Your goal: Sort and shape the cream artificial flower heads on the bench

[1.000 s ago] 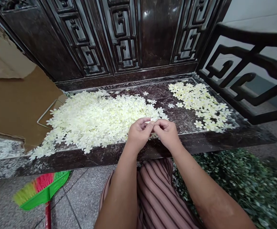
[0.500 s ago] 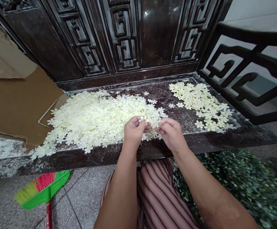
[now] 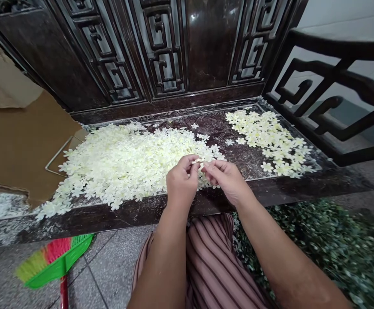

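My left hand (image 3: 183,177) pinches a small white artificial flower (image 3: 200,162) between thumb and fingertips, above the front edge of the dark wooden bench (image 3: 212,198). Close against it, my right hand (image 3: 223,175) has its thumb and forefinger pressed together at the flower's right side. Whatever lies between those right fingertips is too small and covered to make out. Behind and left of both hands spreads a large heap of white flowers (image 3: 119,159). A smaller group of pale yellow-white flowers (image 3: 270,139) lies at the bench's right end.
Cardboard (image 3: 19,146) stands at the left with a wire handle (image 3: 53,156) beside it. A carved backrest (image 3: 161,47) and armrest (image 3: 335,86) border the seat. Below are a green-and-red broom (image 3: 53,262) and, at right, leafy greenery (image 3: 328,249).
My right hand has moved left, so its fingertips now meet the flower in my left hand. Earlier there was a gap between the hands. The view has shifted slightly.
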`<act>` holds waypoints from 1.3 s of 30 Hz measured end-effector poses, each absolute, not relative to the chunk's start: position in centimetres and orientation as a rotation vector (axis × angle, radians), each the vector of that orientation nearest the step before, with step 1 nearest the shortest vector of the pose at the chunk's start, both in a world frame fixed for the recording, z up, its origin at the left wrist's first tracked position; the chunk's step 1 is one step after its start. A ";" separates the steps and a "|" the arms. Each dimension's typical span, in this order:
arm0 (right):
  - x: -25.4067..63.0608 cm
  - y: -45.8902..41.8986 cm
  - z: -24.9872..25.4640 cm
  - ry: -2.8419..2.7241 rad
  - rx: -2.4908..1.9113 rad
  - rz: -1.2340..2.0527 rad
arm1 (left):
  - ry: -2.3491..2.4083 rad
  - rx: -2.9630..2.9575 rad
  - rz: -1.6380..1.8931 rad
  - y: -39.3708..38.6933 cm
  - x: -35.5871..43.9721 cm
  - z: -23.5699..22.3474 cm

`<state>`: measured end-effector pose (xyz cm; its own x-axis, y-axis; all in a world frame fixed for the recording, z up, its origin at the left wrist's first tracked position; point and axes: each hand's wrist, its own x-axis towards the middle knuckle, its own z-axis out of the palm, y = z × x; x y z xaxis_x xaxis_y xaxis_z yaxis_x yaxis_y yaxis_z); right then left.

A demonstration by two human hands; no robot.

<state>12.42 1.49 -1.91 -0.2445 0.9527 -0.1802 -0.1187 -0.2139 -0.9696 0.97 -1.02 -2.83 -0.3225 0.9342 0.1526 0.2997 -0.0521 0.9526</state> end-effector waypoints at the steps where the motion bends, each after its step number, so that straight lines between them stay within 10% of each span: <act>1: 12.4 1.4 -1.8 -1.148 -1.110 1.620 | 1.677 1.387 1.372 -1.1 1.1 -2.8; 39: 12.9 1.8 -1.8 -0.692 -0.899 1.892 | 1.692 1.768 1.300 -1.5 1.4 -2.6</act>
<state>12.94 1.78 -1.82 -0.3289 0.8938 -0.3049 -0.4865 -0.4371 -0.7565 1.35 -1.50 -2.55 -0.1456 0.9225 0.3574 0.5829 -0.2120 0.7844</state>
